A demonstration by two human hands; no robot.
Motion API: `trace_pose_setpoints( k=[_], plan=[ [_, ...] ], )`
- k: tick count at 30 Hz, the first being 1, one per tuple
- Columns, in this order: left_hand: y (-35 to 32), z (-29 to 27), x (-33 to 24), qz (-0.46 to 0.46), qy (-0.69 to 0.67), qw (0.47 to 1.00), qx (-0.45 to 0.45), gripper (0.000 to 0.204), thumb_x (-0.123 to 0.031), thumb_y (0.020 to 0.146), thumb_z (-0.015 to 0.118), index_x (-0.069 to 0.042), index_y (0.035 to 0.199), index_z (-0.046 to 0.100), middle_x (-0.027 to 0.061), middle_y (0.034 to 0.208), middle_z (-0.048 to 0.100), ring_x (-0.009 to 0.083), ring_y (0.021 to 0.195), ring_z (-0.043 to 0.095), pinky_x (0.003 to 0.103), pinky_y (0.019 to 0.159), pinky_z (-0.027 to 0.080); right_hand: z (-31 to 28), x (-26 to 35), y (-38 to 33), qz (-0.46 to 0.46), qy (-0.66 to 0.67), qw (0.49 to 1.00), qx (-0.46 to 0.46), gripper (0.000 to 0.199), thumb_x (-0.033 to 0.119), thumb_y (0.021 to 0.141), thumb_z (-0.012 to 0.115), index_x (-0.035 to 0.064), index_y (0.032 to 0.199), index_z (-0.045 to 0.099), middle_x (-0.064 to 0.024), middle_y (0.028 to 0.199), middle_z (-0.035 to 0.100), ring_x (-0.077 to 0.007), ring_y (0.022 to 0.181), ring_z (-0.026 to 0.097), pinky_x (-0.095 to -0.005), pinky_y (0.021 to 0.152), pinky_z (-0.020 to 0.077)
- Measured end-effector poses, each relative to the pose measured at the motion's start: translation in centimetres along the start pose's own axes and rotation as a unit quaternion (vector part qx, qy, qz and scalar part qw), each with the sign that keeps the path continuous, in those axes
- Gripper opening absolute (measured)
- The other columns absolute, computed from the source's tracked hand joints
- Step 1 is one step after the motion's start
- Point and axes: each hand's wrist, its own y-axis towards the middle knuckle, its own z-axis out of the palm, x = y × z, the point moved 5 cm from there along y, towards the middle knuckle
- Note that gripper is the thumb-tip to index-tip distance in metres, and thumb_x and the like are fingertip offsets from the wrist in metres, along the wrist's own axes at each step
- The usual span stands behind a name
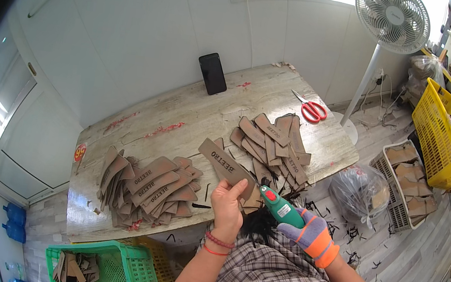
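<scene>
My bare left hand (pixel 226 208), with red bands at the wrist, pinches the lower end of a flat brown printed strip (pixel 223 163) between thumb and fingers. In a grey and orange glove, my right hand (pixel 313 239) wraps round a green handheld power tool (pixel 286 213) with a red button. The tool's front end is close to the strip's lower end; whether they touch I cannot tell. Similar brown strips lie in a left pile (pixel 151 187) and a right pile (pixel 263 141) on the worn wooden table (pixel 179 137). Black trimmings (pixel 259 225) gather on my checked apron.
Red-handled scissors (pixel 314 112) and a black phone (pixel 212 73) are on the table. A green basket (pixel 127 272) holding brown pieces stands at lower left. To the right are a pedestal fan (pixel 392 17), a filled plastic bag (pixel 361 190), a filled crate (pixel 401 217) and a yellow crate (pixel 447 139).
</scene>
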Motion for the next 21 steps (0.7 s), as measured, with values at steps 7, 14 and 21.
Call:
trace_pose_setpoints(
  k=[7, 14, 21],
  plan=[
    [0.1, 0.0, 0.0, 0.004, 0.006, 1.0, 0.008, 0.015, 0.002, 0.087, 0.066, 0.003, 0.102, 0.063, 0.0086, 0.095, 0.069, 0.0154, 0.083, 0.066, 0.028, 0.077, 0.053, -0.1, 1.0, -0.3, 0.001, 0.023, 1.0, 0.007, 0.049, 0.031, 0.079, 0.081, 0.0014, 0.114, 0.063, -0.0002, 0.07, 0.063, -0.0058, 0.056, 0.055, -0.0227, 0.052, 0.0457],
    [-0.6, -0.1, 0.4, -0.038, 0.046, 0.998, 0.029, 0.017, 0.005, 0.086, 0.065, 0.004, 0.103, 0.064, 0.0106, 0.097, 0.07, 0.0163, 0.081, 0.067, 0.027, 0.077, 0.055, -0.2, 1.0, 0.4, -0.016, 0.053, 0.998, 0.016, 0.052, 0.033, 0.076, 0.083, 0.0016, 0.112, 0.063, -0.0003, 0.068, 0.063, -0.0047, 0.054, 0.055, -0.021, 0.05, 0.0438],
    [-0.9, -2.0, -0.9, -0.002, 0.059, 0.998, 0.001, 0.018, 0.004, 0.085, 0.065, 0.002, 0.103, 0.065, 0.0084, 0.098, 0.07, 0.0158, 0.085, 0.066, 0.029, 0.079, 0.053, 1.0, 2.1, 2.0, -0.038, 0.011, 0.999, 0.026, 0.046, 0.024, 0.081, 0.08, -0.0002, 0.115, 0.061, -0.0006, 0.076, 0.065, -0.0057, 0.058, 0.057, -0.0213, 0.051, 0.0459]
  ],
)
